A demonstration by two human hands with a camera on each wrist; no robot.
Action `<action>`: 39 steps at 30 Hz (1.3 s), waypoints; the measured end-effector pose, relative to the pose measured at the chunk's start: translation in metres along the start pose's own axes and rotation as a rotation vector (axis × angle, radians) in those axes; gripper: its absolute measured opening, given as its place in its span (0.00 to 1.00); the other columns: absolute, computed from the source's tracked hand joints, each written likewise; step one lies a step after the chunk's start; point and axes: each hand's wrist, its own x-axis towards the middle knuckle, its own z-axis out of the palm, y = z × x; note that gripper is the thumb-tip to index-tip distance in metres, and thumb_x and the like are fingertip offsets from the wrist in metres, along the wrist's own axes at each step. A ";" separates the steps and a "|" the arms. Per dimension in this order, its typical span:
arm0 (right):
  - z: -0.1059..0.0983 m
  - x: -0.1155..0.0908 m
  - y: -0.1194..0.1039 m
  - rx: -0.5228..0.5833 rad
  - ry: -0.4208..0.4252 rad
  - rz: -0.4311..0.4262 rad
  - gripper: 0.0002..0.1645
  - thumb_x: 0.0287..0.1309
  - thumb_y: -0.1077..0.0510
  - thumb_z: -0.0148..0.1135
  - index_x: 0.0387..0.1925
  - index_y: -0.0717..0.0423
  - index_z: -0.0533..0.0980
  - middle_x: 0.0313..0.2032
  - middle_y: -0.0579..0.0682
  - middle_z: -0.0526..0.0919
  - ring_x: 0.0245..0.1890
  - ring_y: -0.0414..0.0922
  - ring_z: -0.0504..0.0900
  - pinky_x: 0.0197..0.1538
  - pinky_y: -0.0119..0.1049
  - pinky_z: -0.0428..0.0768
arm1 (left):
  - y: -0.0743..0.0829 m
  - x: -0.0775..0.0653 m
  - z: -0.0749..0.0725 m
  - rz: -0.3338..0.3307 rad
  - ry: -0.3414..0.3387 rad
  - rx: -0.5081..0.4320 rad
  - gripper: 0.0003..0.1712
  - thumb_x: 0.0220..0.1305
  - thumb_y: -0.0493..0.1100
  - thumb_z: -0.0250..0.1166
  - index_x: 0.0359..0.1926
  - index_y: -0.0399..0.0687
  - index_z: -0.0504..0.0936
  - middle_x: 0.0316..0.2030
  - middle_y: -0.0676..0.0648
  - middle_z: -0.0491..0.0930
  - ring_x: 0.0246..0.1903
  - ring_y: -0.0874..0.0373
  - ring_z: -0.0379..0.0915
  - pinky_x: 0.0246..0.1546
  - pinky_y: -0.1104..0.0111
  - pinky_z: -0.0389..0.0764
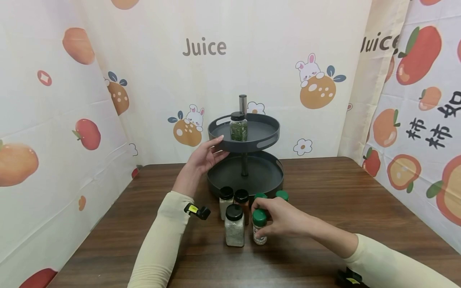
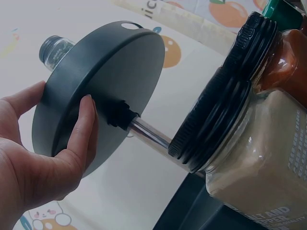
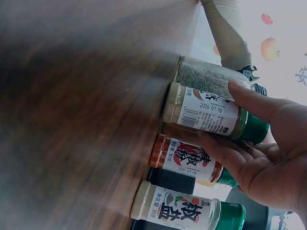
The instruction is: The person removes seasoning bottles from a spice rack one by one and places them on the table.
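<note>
My left hand (image 1: 202, 160) holds the left rim of the upper tray (image 1: 264, 134) of a dark two-tier round stand. In the left wrist view, its fingers and thumb lie on the tray's side and underside. A black-lidded jar of green herbs (image 1: 239, 130) stands on that tier. On the table in front, my right hand (image 1: 284, 216) pinches an upright green-capped spice jar (image 3: 208, 112) between thumb and fingers. Close to its left stands a square black-lidded jar of grey-green seasoning (image 1: 235, 234). Two more green-capped jars, one red-brown (image 3: 189, 158) and one pale (image 3: 180, 206), are partly behind the right hand.
Two black-lidded jars, one pale (image 1: 226, 206) and one orange-brown (image 1: 242, 202), stand close before the lower tray (image 1: 230, 180). The stand's pole (image 1: 243, 104) rises above the upper tier. Printed curtains (image 1: 158, 80) hang behind and beside the wooden table (image 1: 324, 184).
</note>
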 end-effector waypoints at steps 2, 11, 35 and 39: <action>0.000 0.000 0.000 0.001 -0.003 0.004 0.28 0.43 0.47 0.79 0.43 0.44 0.72 0.29 0.37 0.79 0.29 0.48 0.79 0.31 0.29 0.78 | 0.000 0.000 0.000 0.001 0.001 0.001 0.29 0.62 0.44 0.69 0.61 0.43 0.69 0.40 0.43 0.79 0.38 0.53 0.83 0.43 0.65 0.88; -0.001 0.001 0.000 -0.006 -0.009 -0.002 0.27 0.44 0.49 0.79 0.45 0.49 0.76 0.34 0.37 0.80 0.30 0.46 0.79 0.34 0.32 0.82 | -0.001 0.001 -0.001 0.010 0.001 -0.001 0.32 0.62 0.44 0.70 0.63 0.42 0.67 0.41 0.43 0.78 0.37 0.53 0.83 0.41 0.65 0.88; -0.029 -0.001 -0.013 0.187 -0.009 0.001 0.22 0.48 0.53 0.77 0.46 0.43 0.78 0.43 0.44 0.87 0.44 0.37 0.84 0.48 0.36 0.87 | -0.001 0.001 0.000 0.004 0.010 -0.009 0.40 0.60 0.44 0.71 0.68 0.40 0.63 0.39 0.43 0.80 0.37 0.52 0.83 0.41 0.64 0.88; -0.041 -0.002 -0.018 0.164 0.021 0.021 0.23 0.49 0.52 0.77 0.47 0.45 0.78 0.44 0.45 0.87 0.46 0.39 0.84 0.50 0.37 0.86 | -0.001 0.001 -0.001 0.007 0.008 -0.010 0.40 0.59 0.44 0.72 0.68 0.39 0.63 0.39 0.43 0.80 0.37 0.53 0.83 0.41 0.64 0.88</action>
